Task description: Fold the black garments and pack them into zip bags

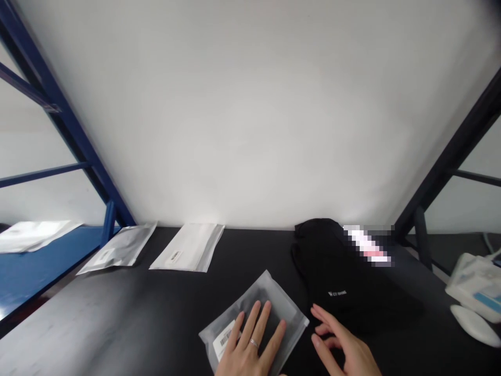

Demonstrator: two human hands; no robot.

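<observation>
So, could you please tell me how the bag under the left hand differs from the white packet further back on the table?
The frosted plastic bag is see-through enough to show something dark inside, while the white packet shows no contents. The bag lies under the left hand, and the packet lies untouched nearer the wall. The bag sits skewed, a corner pointing away, while the packet lies roughly square. Both lie flat on the black table top and carry a small white label.

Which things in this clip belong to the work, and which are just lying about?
Part of the work: left hand flat on frosted barcode-labelled plastic bag; right hand beside black folded cloth.

Lying about: white flat packet; grey flat packet; white plastic-wrapped item.
</observation>
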